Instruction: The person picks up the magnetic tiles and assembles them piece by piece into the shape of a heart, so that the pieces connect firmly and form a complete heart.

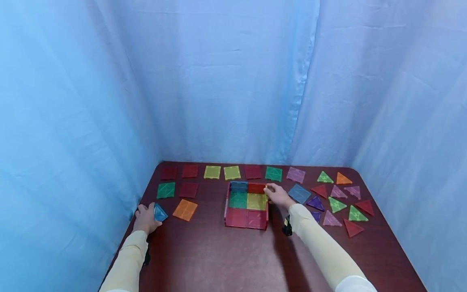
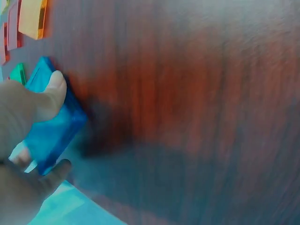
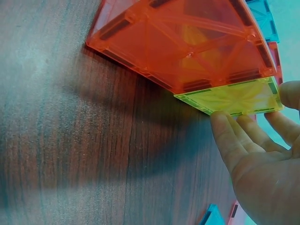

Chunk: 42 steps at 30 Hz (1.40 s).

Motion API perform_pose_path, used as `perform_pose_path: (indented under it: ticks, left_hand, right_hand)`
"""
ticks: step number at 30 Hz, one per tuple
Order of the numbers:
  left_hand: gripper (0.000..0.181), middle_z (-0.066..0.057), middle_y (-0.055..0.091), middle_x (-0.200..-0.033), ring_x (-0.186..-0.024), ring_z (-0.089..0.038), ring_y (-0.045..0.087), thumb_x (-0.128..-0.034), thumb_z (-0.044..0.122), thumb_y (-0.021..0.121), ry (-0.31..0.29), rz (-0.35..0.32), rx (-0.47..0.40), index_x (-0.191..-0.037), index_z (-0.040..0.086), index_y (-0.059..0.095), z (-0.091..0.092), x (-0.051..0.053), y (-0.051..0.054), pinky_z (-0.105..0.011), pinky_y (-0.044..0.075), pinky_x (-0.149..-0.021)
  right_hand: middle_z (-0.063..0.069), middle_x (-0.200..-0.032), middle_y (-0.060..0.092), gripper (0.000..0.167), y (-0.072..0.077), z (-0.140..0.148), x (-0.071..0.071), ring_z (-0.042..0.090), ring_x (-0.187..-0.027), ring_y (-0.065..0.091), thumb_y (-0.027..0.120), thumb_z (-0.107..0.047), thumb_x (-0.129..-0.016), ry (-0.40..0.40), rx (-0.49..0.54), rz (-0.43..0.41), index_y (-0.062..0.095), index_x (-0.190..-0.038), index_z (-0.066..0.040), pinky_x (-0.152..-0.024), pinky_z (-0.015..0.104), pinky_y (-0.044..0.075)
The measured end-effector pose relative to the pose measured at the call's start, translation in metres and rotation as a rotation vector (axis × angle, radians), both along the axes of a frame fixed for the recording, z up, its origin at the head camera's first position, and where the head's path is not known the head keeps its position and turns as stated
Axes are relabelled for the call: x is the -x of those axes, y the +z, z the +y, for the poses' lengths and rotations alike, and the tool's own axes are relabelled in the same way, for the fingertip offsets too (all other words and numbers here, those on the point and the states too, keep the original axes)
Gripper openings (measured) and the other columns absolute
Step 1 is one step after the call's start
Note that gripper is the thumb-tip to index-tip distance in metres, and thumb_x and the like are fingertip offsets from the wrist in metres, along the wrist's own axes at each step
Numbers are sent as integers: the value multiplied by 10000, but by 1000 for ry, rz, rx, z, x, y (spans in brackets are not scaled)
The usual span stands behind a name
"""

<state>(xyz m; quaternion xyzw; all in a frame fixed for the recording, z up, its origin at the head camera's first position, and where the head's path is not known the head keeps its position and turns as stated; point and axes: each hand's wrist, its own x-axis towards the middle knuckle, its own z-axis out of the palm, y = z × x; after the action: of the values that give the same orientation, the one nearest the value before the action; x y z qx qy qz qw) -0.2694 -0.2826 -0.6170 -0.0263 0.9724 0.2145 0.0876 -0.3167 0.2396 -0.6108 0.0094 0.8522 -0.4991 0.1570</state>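
Note:
A low open-topped box of magnetic tiles (image 1: 237, 219) stands mid-table, with pink, blue, red, green and yellow squares showing. At its back right corner, my right hand (image 1: 279, 196) pinches a yellow magnetic tile (image 3: 239, 97). That tile stands upright beside a red-orange wall tile (image 3: 187, 51), my thumb at its edge and fingers along its outer side. Over at the table's left edge, my left hand (image 1: 146, 219) grips a blue magnetic tile (image 2: 54, 126), which is tilted. The left thumb lies across its face and the other fingers are at its far side, partly hidden.
Square tiles in several colours lie along the back edge, including a green one (image 1: 273, 173). An orange square (image 1: 185, 209) lies between the left hand and the box. Triangle tiles, such as a red one (image 1: 352, 228), spread over the right side. Blue curtains (image 1: 233, 81) surround the table.

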Motion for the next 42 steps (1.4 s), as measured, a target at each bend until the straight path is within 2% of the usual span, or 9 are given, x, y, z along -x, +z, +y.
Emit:
perform_pose_path:
  ticks: [5, 10, 15, 19, 23, 27, 32, 36, 42]
  left_hand:
    - [780, -339, 271, -1275, -1128, -528, 404, -843, 27, 797, 59, 86, -49, -1466, -38, 332, 4, -8, -5, -639, 471, -863]
    - [585, -367, 389, -1248, -1092, -533, 488, -871, -25, 735, 43, 183, -17, -1362, -40, 419, 6, -14, -2, -632, 500, -817]
    - [389, -324, 596, -1142, -984, -487, 634, -895, -54, 677, -5, 233, -1, -1248, -54, 514, 11, -17, 11, -574, 551, -715]
    - [344, -257, 696, -1062, -905, -404, 709, -883, -98, 648, -55, 292, -23, -1209, -39, 552, 24, -11, 30, -508, 566, -639]
    - [301, -237, 722, -1069, -889, -397, 720, -912, -59, 661, -120, 353, -31, -1193, -10, 565, 48, -4, 55, -513, 569, -629]
    - [246, -206, 723, -1091, -904, -389, 712, -931, 35, 707, -189, 428, -28, -1147, 39, 590, 81, -1, 82, -554, 583, -724]
    - [239, -138, 729, -1111, -927, -305, 715, -938, 81, 717, -284, 435, -44, -1152, 85, 609, 122, -3, 108, -503, 597, -783]
    - [213, -109, 718, -1123, -982, -269, 707, -945, 89, 711, -354, 413, -132, -1141, 97, 627, 150, -2, 116, -468, 595, -837]
    - [158, -77, 684, -1081, -1011, -244, 678, -946, 82, 709, -459, 388, -215, -1088, 112, 647, 185, -4, 116, -448, 581, -905]
  right_hand:
    - [293, -1488, 444, 580, 0, 0, 0, 430, -1322, 511, 446, -314, -1097, 2, 5, 0, 310, -1564, 1, -971, 493, 553]
    - [291, -1487, 447, 578, -1, 1, 0, 423, -1310, 521, 443, -315, -1097, 1, 5, 0, 313, -1563, 0, -971, 492, 553]
    - [282, -1470, 475, 571, -3, 2, 0, 395, -1258, 564, 458, -314, -1092, -5, -15, 1, 333, -1557, -7, -941, 470, 571]
    - [286, -1470, 473, 579, -2, 1, 0, 409, -1279, 554, 460, -310, -1092, -5, -1, -5, 321, -1562, -2, -946, 481, 567]
    - [301, -1476, 457, 588, -1, 0, 0, 435, -1311, 525, 445, -311, -1096, 4, 15, -12, 300, -1568, 9, -958, 493, 559]
    - [304, -1486, 447, 584, 0, -1, 1, 440, -1324, 511, 433, -314, -1099, 5, 18, -14, 297, -1568, 7, -962, 496, 556]
    - [289, -1481, 460, 583, -1, -2, 0, 415, -1291, 539, 442, -318, -1097, -5, 6, -14, 305, -1569, -4, -951, 477, 564]
    - [283, -1485, 456, 585, -1, -1, -1, 409, -1291, 538, 442, -320, -1097, -13, 10, -16, 299, -1574, -13, -976, 506, 546]
    - [283, -1496, 447, 598, 0, 1, -1, 415, -1313, 526, 441, -336, -1096, -6, 18, -25, 289, -1579, -19, -990, 513, 537]
